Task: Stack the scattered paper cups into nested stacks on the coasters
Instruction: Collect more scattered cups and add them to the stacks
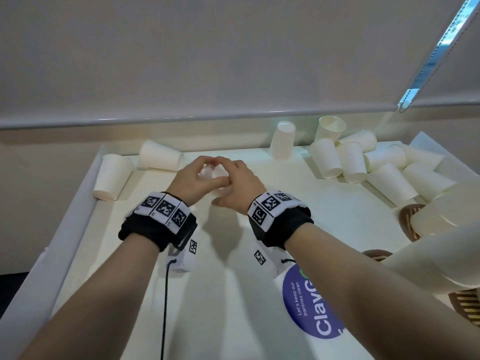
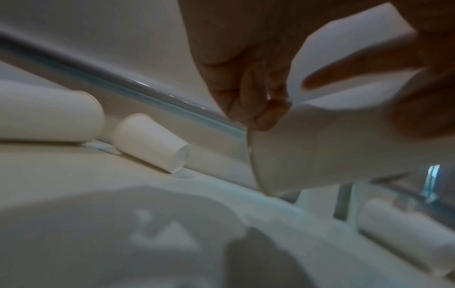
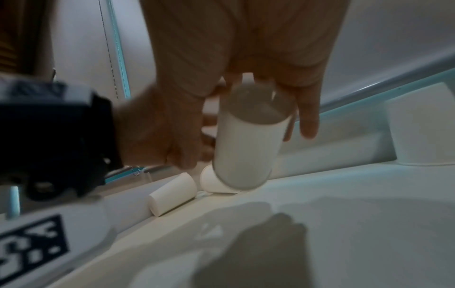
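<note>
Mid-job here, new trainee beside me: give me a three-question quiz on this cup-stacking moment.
1. True or false: both hands are on paper cups held above the table.
2. Where do the two cups lying on their sides, apart from the big pile, rest? A) far left corner B) on a coaster C) on the sticker
3. What stands on the coasters at the right?

Key:
1. True: left hand and right hand grip the held cups.
2. A.
3. Nested cup stacks.

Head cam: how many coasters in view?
3, all along the right edge: far coaster, middle coaster, near coaster. Each is partly hidden; more may be out of frame.
</note>
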Demonstrator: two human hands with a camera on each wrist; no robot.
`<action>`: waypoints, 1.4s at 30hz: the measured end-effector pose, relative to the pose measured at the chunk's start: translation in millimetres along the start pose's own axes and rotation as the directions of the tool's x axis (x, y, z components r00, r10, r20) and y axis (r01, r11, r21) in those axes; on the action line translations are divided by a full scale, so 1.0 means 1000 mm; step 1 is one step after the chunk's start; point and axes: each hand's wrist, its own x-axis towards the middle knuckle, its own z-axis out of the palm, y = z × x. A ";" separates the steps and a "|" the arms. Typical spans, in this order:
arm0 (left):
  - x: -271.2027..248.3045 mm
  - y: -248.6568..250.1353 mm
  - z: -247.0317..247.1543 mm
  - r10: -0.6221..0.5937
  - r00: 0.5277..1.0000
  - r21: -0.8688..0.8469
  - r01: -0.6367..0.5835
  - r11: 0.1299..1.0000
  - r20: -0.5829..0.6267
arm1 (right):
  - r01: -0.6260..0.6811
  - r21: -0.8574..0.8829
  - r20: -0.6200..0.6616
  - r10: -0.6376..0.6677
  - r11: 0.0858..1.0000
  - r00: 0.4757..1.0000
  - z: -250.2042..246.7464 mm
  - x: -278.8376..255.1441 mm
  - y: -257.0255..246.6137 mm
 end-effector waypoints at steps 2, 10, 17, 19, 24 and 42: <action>0.001 0.000 -0.008 0.008 0.998 -0.010 -0.008 1.000 -0.061 | -0.046 -0.041 -0.017 0.045 0.998 0.999 -0.003 0.002 0.001; 0.027 -0.072 -0.077 -0.280 0.732 0.349 0.578 0.738 -0.621 | -0.108 -0.005 -0.007 0.108 0.994 0.994 -0.006 -0.001 0.021; 0.033 -0.129 -0.082 -0.344 0.700 0.286 0.616 0.734 -0.625 | -0.122 0.115 -0.049 0.128 0.986 0.991 -0.006 -0.002 0.028; 0.031 -0.127 -0.080 -0.392 0.673 0.210 0.631 0.747 -0.627 | -0.117 0.149 -0.049 0.125 0.982 0.991 -0.008 -0.002 0.031; 0.027 -0.123 -0.077 -0.429 0.660 0.126 0.620 0.774 -0.617 | -0.106 0.236 -0.075 0.127 0.966 0.989 -0.009 -0.006 0.035; -0.101 -0.013 -0.013 -0.413 0.909 -0.615 0.292 0.733 -0.060 | -0.125 0.643 0.027 0.140 0.756 0.990 -0.051 -0.126 0.030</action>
